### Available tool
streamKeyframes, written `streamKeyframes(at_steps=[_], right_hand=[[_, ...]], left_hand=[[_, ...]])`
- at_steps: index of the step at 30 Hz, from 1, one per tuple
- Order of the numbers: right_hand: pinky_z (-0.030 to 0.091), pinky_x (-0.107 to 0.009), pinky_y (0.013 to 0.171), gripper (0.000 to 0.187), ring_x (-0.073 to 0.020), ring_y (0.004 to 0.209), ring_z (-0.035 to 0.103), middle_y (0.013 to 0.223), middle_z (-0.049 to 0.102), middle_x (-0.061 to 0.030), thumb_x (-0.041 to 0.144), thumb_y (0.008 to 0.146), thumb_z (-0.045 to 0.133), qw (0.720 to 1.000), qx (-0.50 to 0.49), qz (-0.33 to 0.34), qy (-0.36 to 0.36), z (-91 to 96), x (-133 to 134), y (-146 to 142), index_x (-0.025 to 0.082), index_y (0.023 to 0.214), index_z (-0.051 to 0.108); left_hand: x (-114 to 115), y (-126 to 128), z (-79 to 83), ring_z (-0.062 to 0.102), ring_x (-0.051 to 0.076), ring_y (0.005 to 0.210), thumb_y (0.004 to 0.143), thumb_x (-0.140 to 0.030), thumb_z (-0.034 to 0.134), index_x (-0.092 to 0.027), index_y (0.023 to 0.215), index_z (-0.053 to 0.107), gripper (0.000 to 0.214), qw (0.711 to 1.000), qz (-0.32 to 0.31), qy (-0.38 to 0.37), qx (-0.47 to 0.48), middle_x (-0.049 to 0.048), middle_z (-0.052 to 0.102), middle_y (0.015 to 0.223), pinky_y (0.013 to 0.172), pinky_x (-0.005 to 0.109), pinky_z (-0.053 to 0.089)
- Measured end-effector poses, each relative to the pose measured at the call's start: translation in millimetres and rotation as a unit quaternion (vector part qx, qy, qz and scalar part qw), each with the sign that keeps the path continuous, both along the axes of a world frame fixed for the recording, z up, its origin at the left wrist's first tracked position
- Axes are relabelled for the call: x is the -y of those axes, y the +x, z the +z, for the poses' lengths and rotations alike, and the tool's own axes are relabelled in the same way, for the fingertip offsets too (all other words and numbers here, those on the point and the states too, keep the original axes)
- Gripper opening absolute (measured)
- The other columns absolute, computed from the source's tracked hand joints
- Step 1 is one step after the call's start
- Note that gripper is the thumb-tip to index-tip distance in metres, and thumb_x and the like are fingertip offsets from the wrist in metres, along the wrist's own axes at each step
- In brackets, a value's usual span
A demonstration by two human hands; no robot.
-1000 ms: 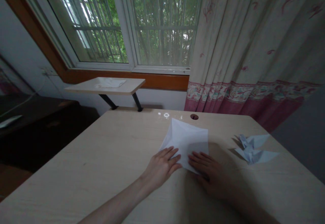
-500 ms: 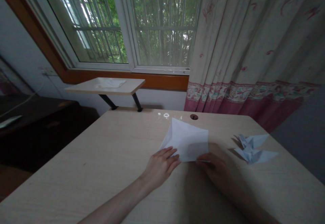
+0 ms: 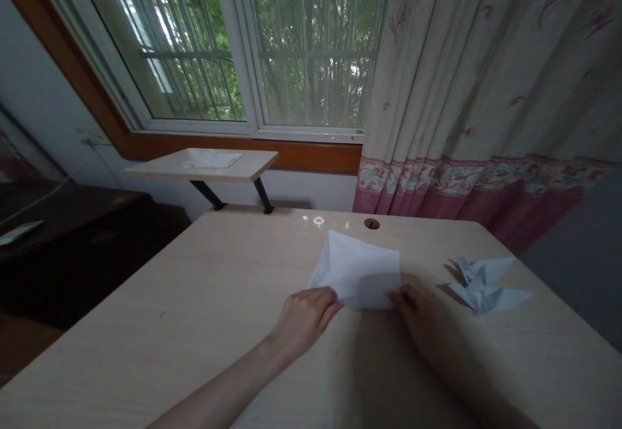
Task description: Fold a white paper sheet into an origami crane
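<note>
A folded sheet of white paper (image 3: 367, 273) lies on the pale wooden desk (image 3: 204, 299), with a raised flap along its left side. My left hand (image 3: 311, 312) pinches the paper's near left corner, fingers curled together. At the near right corner, my right hand (image 3: 420, 315) grips the edge between thumb and fingers. Right of that hand rest two folded paper figures (image 3: 486, 286) with pointed, wing-like parts, close beside each other. The undersides of the sheet and the fingertips beneath it are hidden.
A small raised shelf (image 3: 257, 163) on black supports stands at the desk's far left, with white papers (image 3: 211, 159) on it. Near the back edge is a round cable hole (image 3: 372, 223). A floral curtain (image 3: 437, 176) hangs behind, beside a barred window (image 3: 311, 46).
My left fingers have curled from lying stretched on the paper into a pinch. My right hand has shifted slightly right and up to the corner. The paper has moved slightly.
</note>
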State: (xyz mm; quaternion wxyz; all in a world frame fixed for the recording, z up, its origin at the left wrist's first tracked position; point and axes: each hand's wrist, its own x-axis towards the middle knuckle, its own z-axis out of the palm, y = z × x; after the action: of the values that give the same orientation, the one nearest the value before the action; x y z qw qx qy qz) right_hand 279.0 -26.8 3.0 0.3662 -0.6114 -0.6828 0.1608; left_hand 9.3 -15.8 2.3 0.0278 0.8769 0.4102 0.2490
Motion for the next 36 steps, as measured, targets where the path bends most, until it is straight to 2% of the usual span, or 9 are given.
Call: streamKeyframes(at_steps=[4,11,17,23,27,30,33,36], right_hand=[[0.053,-0.039,0.065,0.031,-0.0264,0.071,0.07,0.077,0.074,-0.0057,0.04,0.097,0.045,0.999,0.002,-0.024,-0.026,0.3,1.9,-1.3,0.027,0.074,0.062],[0.051,-0.039,0.064,0.03,-0.0269,0.072,0.069,0.079,0.074,-0.0063,0.04,0.097,0.046,0.999,0.015,-0.037,-0.037,3.4,1.8,-0.8,0.027,0.078,0.065],[0.05,-0.039,0.066,0.03,-0.0271,0.072,0.07,0.079,0.074,-0.0069,0.038,0.097,0.046,0.997,0.058,-0.045,-0.018,5.1,1.5,-1.3,0.026,0.078,0.066],[0.05,-0.042,0.073,0.027,-0.0287,0.078,0.07,0.08,0.075,-0.007,0.037,0.094,0.047,0.994,0.058,-0.071,-0.065,14.2,0.9,-4.6,0.025,0.079,0.067],[0.05,-0.044,0.076,0.029,-0.0293,0.081,0.07,0.086,0.075,-0.0074,0.044,0.094,0.047,0.995,0.038,-0.074,-0.063,15.6,1.5,-3.1,0.024,0.089,0.068],[0.05,-0.046,0.082,0.03,-0.0293,0.087,0.068,0.092,0.073,-0.0083,0.048,0.094,0.048,0.996,-0.002,-0.082,-0.022,5.0,2.0,-2.1,0.023,0.098,0.064],[0.048,-0.05,0.09,0.034,-0.0307,0.101,0.063,0.107,0.068,-0.0109,0.051,0.095,0.047,0.992,-0.029,-0.09,0.085,-10.0,2.5,-3.6,0.022,0.109,0.058],[0.045,-0.051,0.094,0.034,-0.0302,0.107,0.057,0.115,0.06,-0.0118,0.049,0.097,0.048,0.976,0.004,-0.086,0.202,-18.9,3.8,-7.4,0.022,0.118,0.053]], left_hand=[[0.6,1.0,2.5,0.072,0.018,0.082,0.109,-0.045,0.029,-0.018,0.094,0.065,0.048,1.0,-0.001,0.005,0.002,0.0044,0.074,0.09,0.076,0.028,0.057],[0.6,3.5,3.8,0.069,0.019,0.08,0.109,-0.043,0.031,-0.017,0.088,0.063,0.046,0.999,-0.043,0.032,0.007,0.003,0.072,0.085,0.085,0.036,0.05],[0.1,3.9,2.0,0.068,0.018,0.077,0.108,-0.042,0.035,-0.018,0.085,0.062,0.044,0.998,-0.043,0.042,0.009,0.0021,0.071,0.081,0.088,0.037,0.049],[-0.2,2.3,2.5,0.069,0.02,0.086,0.108,-0.039,0.038,-0.017,0.092,0.063,0.037,0.999,-0.053,0.003,0.011,0.0041,0.072,0.091,0.088,0.038,0.05],[0.3,0.5,3.5,0.068,0.022,0.093,0.107,-0.034,0.043,-0.017,0.096,0.062,0.028,0.998,-0.058,-0.01,0.018,0.0052,0.072,0.099,0.089,0.039,0.05],[-0.1,-0.2,3.0,0.067,0.021,0.098,0.106,-0.031,0.047,-0.018,0.098,0.062,0.021,0.998,-0.057,-0.008,0.023,0.0044,0.072,0.104,0.098,0.042,0.047],[-0.9,-0.3,1.3,0.068,0.021,0.1,0.105,-0.029,0.049,-0.019,0.098,0.062,0.017,0.999,-0.049,-0.005,0.024,0.0032,0.072,0.106,0.107,0.046,0.041],[-1.7,0.0,-0.2,0.068,0.02,0.101,0.105,-0.028,0.048,-0.02,0.097,0.061,0.017,0.999,-0.043,-0.01,0.02,0.0032,0.072,0.107,0.11,0.048,0.039]])
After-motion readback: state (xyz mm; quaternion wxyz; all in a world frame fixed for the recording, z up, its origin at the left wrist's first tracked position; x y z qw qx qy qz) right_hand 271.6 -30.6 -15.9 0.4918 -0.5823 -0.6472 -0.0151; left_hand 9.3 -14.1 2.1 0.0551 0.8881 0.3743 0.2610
